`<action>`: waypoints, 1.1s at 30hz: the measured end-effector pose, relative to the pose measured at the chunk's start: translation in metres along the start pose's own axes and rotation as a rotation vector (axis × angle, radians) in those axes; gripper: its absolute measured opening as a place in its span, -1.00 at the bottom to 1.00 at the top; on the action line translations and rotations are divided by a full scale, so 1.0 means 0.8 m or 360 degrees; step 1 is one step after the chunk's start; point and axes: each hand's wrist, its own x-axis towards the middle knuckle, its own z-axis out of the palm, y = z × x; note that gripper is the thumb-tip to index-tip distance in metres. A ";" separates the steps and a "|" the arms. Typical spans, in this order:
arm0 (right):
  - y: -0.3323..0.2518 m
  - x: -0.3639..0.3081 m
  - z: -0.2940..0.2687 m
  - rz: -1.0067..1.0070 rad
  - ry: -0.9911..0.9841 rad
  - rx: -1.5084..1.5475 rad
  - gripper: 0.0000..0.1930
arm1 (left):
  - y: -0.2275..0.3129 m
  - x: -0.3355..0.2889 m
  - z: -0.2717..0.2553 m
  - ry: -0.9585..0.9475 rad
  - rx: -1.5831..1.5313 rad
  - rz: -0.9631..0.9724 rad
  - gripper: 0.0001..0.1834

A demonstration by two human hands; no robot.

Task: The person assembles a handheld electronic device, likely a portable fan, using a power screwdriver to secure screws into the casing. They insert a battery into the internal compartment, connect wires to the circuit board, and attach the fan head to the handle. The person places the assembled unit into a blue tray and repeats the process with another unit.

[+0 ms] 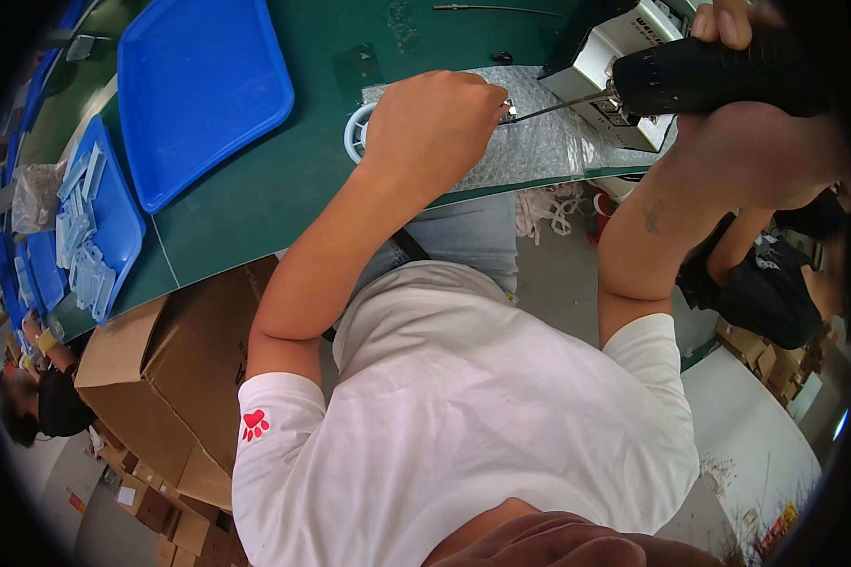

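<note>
My left hand [435,118] is closed, knuckles up, around a white part with a round ring [354,133] that sticks out on its left side. Most of that part is hidden under the hand, and a small shiny metal bit [509,111] shows at the fingertips. Gripped in my right hand [766,149] is a black electric screwdriver [686,77], lying nearly level. Its long thin bit points left and reaches the metal at my left fingertips. Whether the tip sits in a screw is too small to tell. Bubble wrap [548,151] lies under both hands on the green tabletop [331,28].
A white and black box [591,61] stands just behind the screwdriver. Left of my hands lie a large blue tray [203,94] and a smaller blue tray [128,241] bearing several pale-blue plastic pieces. An open cardboard box [123,345] stands below the table's edge. Other people are at both sides.
</note>
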 end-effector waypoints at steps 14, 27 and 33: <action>0.007 -0.013 0.007 0.0004 0.0002 -0.0005 -0.22 | 0.001 -0.003 0.002 0.0094 -0.0015 0.0059 -0.86; -0.003 -0.005 -0.004 0.0015 0.0033 0.0000 -0.18 | -0.001 0.000 0.003 0.0096 -0.0082 0.0061 -0.84; -0.012 0.009 -0.021 0.0031 0.0043 -0.0004 -0.16 | -0.005 0.002 -0.015 0.0260 -0.0320 0.0178 -0.83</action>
